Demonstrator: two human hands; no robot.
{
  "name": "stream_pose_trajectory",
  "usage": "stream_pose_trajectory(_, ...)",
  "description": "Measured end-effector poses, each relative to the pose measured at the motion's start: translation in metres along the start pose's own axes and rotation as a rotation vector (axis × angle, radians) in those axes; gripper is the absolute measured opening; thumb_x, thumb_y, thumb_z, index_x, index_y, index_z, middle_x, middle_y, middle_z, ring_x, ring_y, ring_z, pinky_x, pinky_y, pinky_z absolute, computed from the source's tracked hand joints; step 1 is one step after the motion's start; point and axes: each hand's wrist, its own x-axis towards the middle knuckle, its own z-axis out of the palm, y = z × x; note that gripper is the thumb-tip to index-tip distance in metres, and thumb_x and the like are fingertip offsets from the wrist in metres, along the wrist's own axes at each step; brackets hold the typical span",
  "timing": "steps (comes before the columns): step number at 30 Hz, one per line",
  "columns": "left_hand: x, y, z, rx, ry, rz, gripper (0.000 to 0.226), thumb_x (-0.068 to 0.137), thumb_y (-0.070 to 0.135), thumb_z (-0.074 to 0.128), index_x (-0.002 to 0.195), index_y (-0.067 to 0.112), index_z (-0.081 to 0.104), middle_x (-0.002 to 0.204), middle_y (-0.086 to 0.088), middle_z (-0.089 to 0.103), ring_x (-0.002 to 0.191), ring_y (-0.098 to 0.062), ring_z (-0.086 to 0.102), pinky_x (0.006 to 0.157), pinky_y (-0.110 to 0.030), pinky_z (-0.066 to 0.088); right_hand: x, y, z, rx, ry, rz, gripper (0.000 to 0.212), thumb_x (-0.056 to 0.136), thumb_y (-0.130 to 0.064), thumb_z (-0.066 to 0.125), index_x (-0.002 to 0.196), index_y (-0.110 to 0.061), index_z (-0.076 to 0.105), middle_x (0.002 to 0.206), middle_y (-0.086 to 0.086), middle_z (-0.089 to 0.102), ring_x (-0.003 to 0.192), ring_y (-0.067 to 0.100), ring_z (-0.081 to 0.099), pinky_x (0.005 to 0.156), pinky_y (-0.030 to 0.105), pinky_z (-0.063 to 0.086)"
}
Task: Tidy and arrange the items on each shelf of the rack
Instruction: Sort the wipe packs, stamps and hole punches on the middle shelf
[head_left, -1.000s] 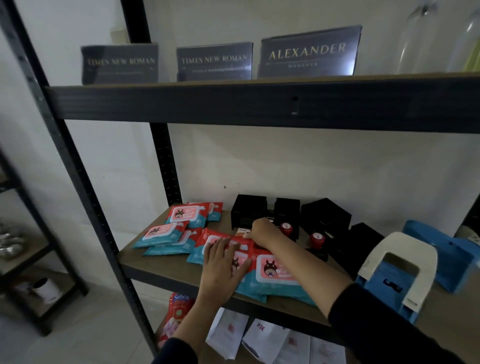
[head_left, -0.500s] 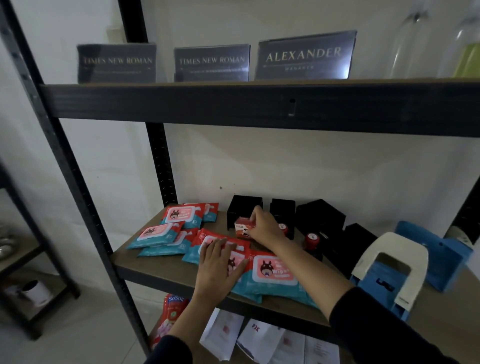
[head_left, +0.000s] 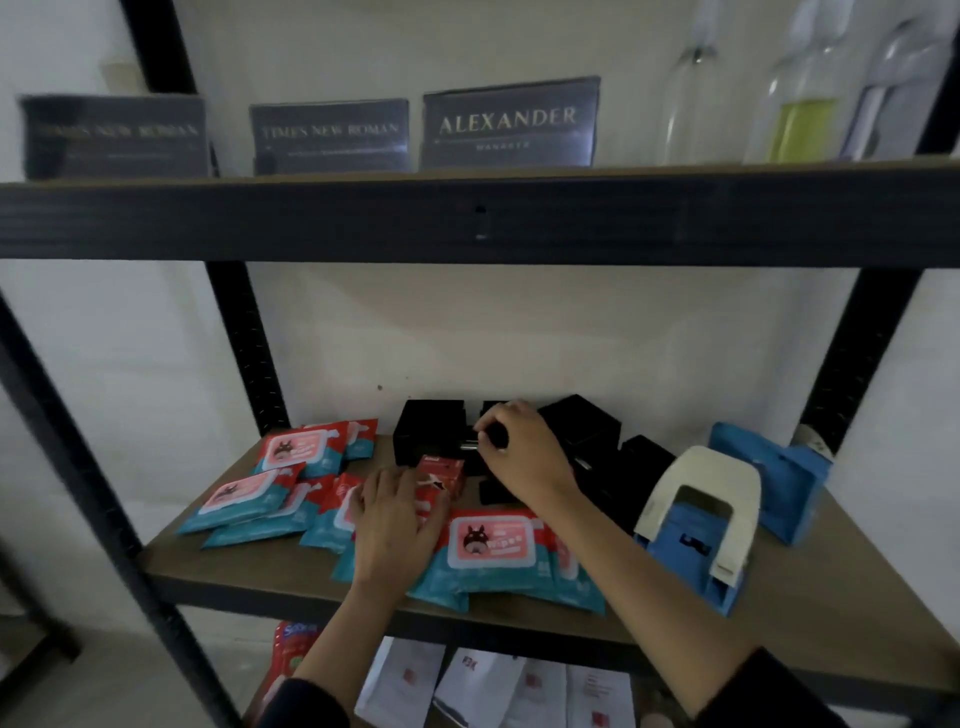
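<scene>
Several red-and-teal wipes packs (head_left: 270, 480) lie scattered on the middle shelf (head_left: 249, 566) of the black rack. My left hand (head_left: 392, 525) lies flat, fingers straight, on the packs near the front. A small red box (head_left: 441, 475) stands just beyond its fingertips. My right hand (head_left: 519, 447) reaches to the back among several black boxes (head_left: 426, 434) and pinches a small black thing with a shiny metal part (head_left: 470, 446); I cannot tell what it is. Another wipes pack (head_left: 493, 545) lies under my right forearm.
A white-and-blue hole punch (head_left: 696, 519) and a blue pouch (head_left: 769, 483) sit at the shelf's right. The upper shelf carries three dark name plates (head_left: 509, 122) and glass bottles (head_left: 800, 98). Below lie white papers (head_left: 493, 691) and a red pack (head_left: 293, 644).
My right hand set down the small red box and moved back to the black boxes, where it now pinches a small black item. My left hand stays on the wipes packs.
</scene>
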Motion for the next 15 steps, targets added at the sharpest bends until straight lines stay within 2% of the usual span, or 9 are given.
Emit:
stream_pose_trajectory(4, 0.006, 0.054, 0.009, -0.134, 0.130, 0.179, 0.041, 0.089, 0.047, 0.038, 0.109, 0.019, 0.060, 0.115, -0.004, 0.057, 0.116, -0.025, 0.044, 0.100, -0.043, 0.034, -0.027, 0.030, -0.056, -0.029, 0.235, -0.001, 0.009, 0.090, -0.023, 0.060, 0.097, -0.024, 0.065, 0.098, -0.009, 0.057, 0.097, 0.006, 0.052, 0.084, 0.019, 0.042)
stream_pose_trajectory(9, -0.009, 0.133, 0.033, -0.296, 0.099, 0.372, 0.031, 0.088, 0.041, 0.048, 0.108, 0.021, 0.060, 0.113, -0.001, 0.056, 0.117, -0.023, 0.046, 0.100, -0.037, 0.035, -0.082, 0.091, -0.125, -0.031, 0.529, 0.136, 0.008, 0.094, -0.021, 0.057, 0.099, -0.025, 0.062, 0.102, -0.008, 0.058, 0.099, 0.012, 0.056, 0.085, 0.022, 0.045)
stream_pose_trajectory(11, -0.022, 0.158, 0.045, -0.353, 0.039, 0.428, 0.034, 0.088, 0.043, 0.050, 0.113, 0.021, 0.058, 0.118, 0.000, 0.053, 0.117, -0.021, 0.046, 0.101, -0.038, 0.038, -0.103, 0.122, -0.149, -0.057, 0.653, 0.245, 0.012, 0.094, -0.019, 0.056, 0.104, -0.021, 0.061, 0.107, 0.000, 0.059, 0.101, 0.018, 0.056, 0.087, 0.021, 0.042)
stream_pose_trajectory(13, -0.037, 0.180, 0.058, -0.370, -0.044, 0.459, 0.046, 0.090, 0.051, 0.047, 0.123, 0.021, 0.052, 0.128, -0.001, 0.049, 0.122, -0.021, 0.043, 0.102, -0.041, 0.040, -0.121, 0.155, -0.168, -0.104, 0.756, 0.409, 0.019, 0.093, -0.016, 0.059, 0.111, -0.014, 0.060, 0.110, 0.010, 0.058, 0.103, 0.028, 0.054, 0.086, 0.032, 0.044)
stream_pose_trajectory(15, -0.051, 0.199, 0.069, -0.356, -0.130, 0.460, 0.066, 0.089, 0.064, 0.039, 0.137, 0.020, 0.041, 0.141, -0.006, 0.041, 0.131, -0.024, 0.038, 0.108, -0.043, 0.036, -0.131, 0.185, -0.179, -0.127, 0.771, 0.595, 0.029, 0.091, -0.020, 0.061, 0.118, -0.009, 0.057, 0.115, 0.017, 0.057, 0.107, 0.035, 0.052, 0.088, 0.042, 0.046)
